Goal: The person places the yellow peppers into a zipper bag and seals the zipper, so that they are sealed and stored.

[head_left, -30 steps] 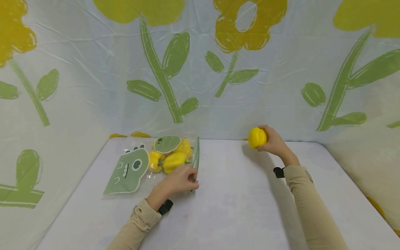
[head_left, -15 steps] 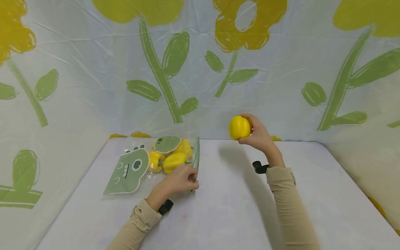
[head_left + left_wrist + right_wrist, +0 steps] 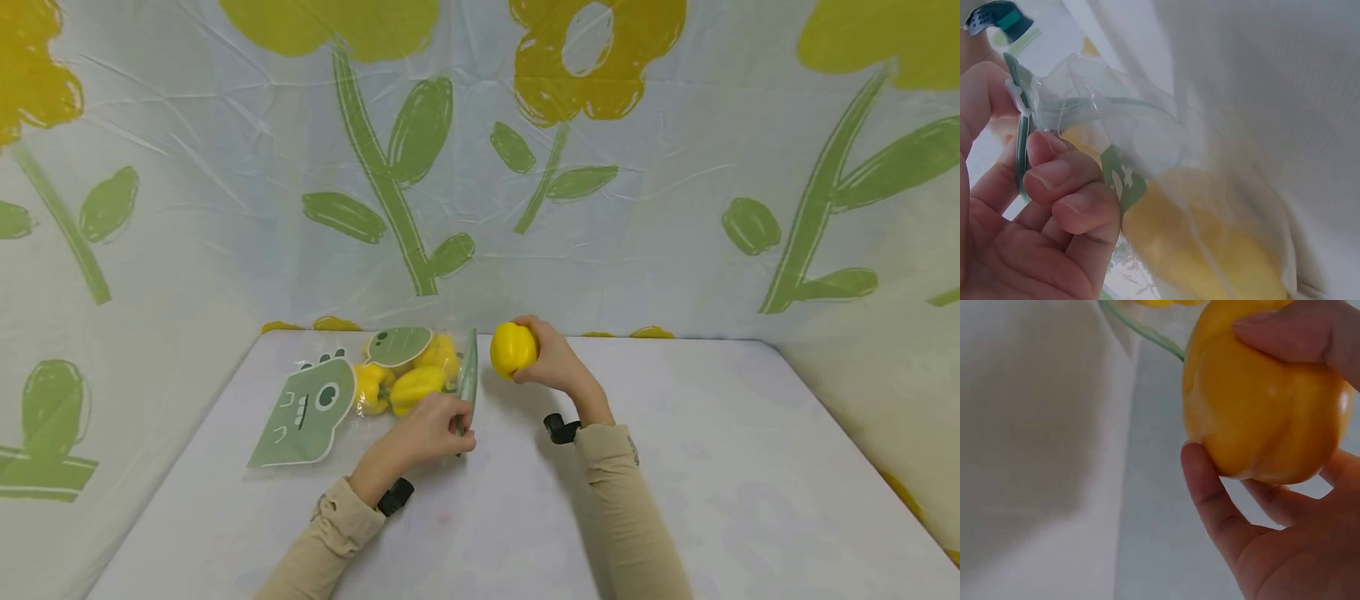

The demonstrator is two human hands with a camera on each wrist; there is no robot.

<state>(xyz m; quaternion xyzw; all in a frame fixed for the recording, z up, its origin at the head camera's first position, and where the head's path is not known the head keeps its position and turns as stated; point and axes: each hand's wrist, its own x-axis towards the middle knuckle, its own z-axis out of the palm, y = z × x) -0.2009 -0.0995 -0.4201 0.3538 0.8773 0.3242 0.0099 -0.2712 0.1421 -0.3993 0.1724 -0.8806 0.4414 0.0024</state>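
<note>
A clear zip bag with a green monster print lies on the left of the table. Inside it are several yellow bell peppers. My left hand pinches the bag's green-edged opening at its near corner; in the left wrist view the fingers curl at the white slider and green strip. My right hand grips another yellow bell pepper above the table, just right of the bag's mouth. Thumb and fingers wrap this pepper in the right wrist view, where the bag's green edge shows beyond it.
The table has a pale cloth cover. A white curtain with printed flowers rises behind it and along both sides. Each wrist carries a small black camera.
My right hand has carried its bell pepper leftward, up and then down, from the far right to beside the bag's opening. The left hand and the bag have stayed almost still.
</note>
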